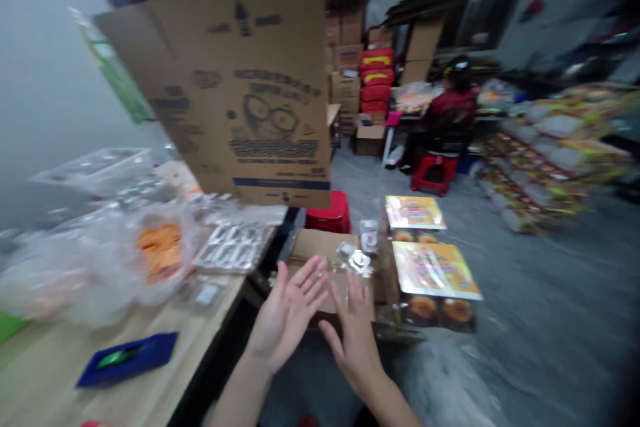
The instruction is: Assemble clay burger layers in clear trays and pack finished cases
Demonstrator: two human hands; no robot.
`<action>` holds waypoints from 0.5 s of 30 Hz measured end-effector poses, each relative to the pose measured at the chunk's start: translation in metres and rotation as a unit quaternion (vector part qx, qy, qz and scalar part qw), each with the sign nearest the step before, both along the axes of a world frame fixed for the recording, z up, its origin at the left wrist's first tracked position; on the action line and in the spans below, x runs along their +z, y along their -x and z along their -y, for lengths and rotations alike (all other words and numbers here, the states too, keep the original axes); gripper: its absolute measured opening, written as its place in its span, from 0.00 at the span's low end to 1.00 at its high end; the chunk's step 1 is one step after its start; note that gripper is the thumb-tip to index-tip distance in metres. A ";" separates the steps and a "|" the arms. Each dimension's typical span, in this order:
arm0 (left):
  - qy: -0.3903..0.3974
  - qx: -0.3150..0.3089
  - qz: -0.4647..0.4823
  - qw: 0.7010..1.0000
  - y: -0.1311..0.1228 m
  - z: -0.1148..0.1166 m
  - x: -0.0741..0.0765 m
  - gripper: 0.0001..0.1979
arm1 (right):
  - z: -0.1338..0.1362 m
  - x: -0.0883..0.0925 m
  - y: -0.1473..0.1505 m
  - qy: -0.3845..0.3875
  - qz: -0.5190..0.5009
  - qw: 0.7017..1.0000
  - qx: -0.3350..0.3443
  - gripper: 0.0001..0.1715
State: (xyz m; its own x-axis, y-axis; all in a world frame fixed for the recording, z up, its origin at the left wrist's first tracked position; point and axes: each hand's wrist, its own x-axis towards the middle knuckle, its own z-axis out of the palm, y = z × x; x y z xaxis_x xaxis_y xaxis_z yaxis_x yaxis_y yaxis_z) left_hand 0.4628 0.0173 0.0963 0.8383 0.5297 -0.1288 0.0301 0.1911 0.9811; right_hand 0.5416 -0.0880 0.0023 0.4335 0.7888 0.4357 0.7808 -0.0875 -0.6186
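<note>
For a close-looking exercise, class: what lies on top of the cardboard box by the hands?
Small clear plastic packets with silver parts lie on the cardboard box; what lies beneath them or inside the box is covered from view.

We have a wooden table (45,373) at lower left, holding a flat blue case (127,360) and clear plastic bags (155,260); printed cards (434,269) lie on the grey concrete floor (540,300) at center right.

Head cam, worn by the person, looks forward and down over the left hand (287,313) and right hand (356,340), both close at bottom centre. Wooden table (50,373) sits close at lower left; floor (525,293) runs back to a seated person (447,107), far off at upper right
</note>
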 end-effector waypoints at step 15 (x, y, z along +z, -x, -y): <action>-0.190 -0.175 -0.212 0.942 -0.238 0.144 -0.029 0.29 | 0.327 0.068 -0.238 -0.229 -0.327 0.748 -0.530 0.32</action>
